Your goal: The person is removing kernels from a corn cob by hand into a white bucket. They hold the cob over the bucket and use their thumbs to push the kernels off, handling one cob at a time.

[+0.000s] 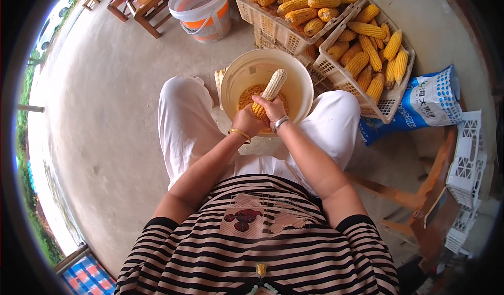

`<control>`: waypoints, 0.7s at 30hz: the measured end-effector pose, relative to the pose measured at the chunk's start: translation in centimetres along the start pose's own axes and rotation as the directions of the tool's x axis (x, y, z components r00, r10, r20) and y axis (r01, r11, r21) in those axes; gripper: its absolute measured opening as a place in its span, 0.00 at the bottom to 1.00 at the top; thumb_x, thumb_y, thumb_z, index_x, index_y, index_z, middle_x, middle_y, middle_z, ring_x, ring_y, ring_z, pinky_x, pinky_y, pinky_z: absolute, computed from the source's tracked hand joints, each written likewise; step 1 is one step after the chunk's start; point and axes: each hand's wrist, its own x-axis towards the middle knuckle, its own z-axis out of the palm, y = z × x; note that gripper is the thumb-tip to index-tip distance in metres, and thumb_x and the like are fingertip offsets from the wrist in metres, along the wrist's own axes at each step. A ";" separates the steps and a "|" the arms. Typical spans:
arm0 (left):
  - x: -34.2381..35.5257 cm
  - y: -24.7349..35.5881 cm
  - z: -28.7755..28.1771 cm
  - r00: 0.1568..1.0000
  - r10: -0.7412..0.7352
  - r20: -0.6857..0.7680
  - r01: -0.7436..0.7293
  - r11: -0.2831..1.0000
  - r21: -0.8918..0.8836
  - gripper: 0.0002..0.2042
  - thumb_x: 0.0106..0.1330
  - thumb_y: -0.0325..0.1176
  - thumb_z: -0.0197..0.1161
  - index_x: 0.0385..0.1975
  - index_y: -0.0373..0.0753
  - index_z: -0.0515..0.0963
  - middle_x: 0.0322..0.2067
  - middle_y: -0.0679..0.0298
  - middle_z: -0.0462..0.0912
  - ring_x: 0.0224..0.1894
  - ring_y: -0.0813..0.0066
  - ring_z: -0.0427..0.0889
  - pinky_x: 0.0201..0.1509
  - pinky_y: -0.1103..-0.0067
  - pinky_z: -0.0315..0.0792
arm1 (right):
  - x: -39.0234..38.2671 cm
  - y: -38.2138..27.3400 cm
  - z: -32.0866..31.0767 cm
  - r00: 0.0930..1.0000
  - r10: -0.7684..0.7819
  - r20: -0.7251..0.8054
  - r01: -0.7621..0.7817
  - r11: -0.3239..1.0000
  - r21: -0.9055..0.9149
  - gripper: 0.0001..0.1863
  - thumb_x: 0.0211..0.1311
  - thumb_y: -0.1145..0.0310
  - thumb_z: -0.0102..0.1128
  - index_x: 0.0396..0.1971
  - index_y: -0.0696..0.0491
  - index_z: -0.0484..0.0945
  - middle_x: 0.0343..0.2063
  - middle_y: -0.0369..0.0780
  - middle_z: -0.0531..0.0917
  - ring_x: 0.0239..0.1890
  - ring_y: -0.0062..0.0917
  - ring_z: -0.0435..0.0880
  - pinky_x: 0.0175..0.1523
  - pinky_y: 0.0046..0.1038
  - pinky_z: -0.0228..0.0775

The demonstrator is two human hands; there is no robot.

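Both my hands are closed around one corn cob [273, 85], held tilted over a white bucket [231, 87] between my knees. The cob's upper end is pale and stripped of kernels, while yellow kernels still cover its lower part. My left hand [248, 120] wraps the lower end, a gold bracelet on its wrist. Just above it on the right, my right hand [270, 109] grips the middle of the cob, with a silver bangle on that wrist. Loose yellow kernels [254, 93] lie in the bottom of the bucket. The fingers' undersides are hidden.
Two plastic crates, a far crate [273, 24] and a nearer crate [386, 106], hold corn cobs at the right. Beside them lies a blue and white sack [415, 103]. A white-and-orange pail [207, 19] and wooden chairs [149, 6] stand farther back. White crates [464, 158] are at far right.
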 end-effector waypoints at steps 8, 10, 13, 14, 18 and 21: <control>0.5 0.1 0.4 0.996 0.083 -0.035 -0.081 0.996 0.049 0.26 0.42 0.38 0.65 0.41 0.31 0.70 0.26 0.47 0.79 0.31 0.52 0.80 0.35 0.67 0.73 | 0.7 -0.1 0.1 0.990 0.035 -0.134 -0.035 0.999 0.004 0.10 0.47 0.71 0.62 0.28 0.60 0.74 0.24 0.38 0.78 0.23 0.22 0.77 0.30 0.24 0.70; 0.2 0.8 0.3 0.994 0.096 -0.052 -0.087 0.984 0.154 0.20 0.44 0.36 0.64 0.34 0.32 0.68 0.23 0.48 0.79 0.28 0.52 0.80 0.33 0.65 0.74 | 1.3 -0.3 -0.3 0.978 0.169 -0.126 -0.149 0.977 0.153 0.10 0.50 0.68 0.59 0.27 0.59 0.74 0.22 0.39 0.78 0.22 0.26 0.78 0.30 0.27 0.71; 0.1 1.4 -0.1 0.997 0.082 0.006 -0.081 0.977 0.195 0.19 0.45 0.34 0.62 0.36 0.32 0.67 0.22 0.49 0.79 0.27 0.51 0.80 0.31 0.64 0.73 | 2.2 -1.0 -1.8 0.938 0.345 0.027 -0.341 0.906 0.251 0.09 0.50 0.67 0.58 0.26 0.56 0.74 0.21 0.39 0.78 0.24 0.29 0.78 0.32 0.29 0.72; 0.1 1.3 -0.1 0.997 0.077 0.010 -0.077 0.981 0.180 0.19 0.45 0.34 0.62 0.36 0.32 0.67 0.22 0.49 0.79 0.27 0.51 0.80 0.31 0.64 0.73 | 2.5 -1.2 -1.7 0.950 0.309 0.035 -0.308 0.921 0.237 0.10 0.51 0.63 0.59 0.24 0.54 0.73 0.21 0.39 0.78 0.26 0.30 0.79 0.34 0.29 0.73; 1.1 -0.6 1.7 0.980 0.177 -0.093 -0.173 0.984 0.049 0.19 0.44 0.31 0.63 0.36 0.34 0.67 0.22 0.49 0.78 0.22 0.55 0.79 0.25 0.66 0.72 | 1.8 -2.7 -0.2 0.962 0.273 0.010 -0.268 0.937 0.224 0.14 0.54 0.57 0.58 0.21 0.52 0.72 0.19 0.38 0.77 0.28 0.29 0.79 0.36 0.30 0.73; 2.1 -0.4 0.2 0.988 0.110 0.113 -0.045 0.885 -0.463 0.20 0.40 0.30 0.68 0.34 0.36 0.68 0.20 0.55 0.77 0.15 0.66 0.76 0.17 0.74 0.69 | 1.2 -3.2 0.2 0.987 0.147 0.063 -0.155 0.976 0.152 0.14 0.56 0.56 0.56 0.21 0.51 0.71 0.19 0.39 0.77 0.29 0.30 0.80 0.37 0.30 0.73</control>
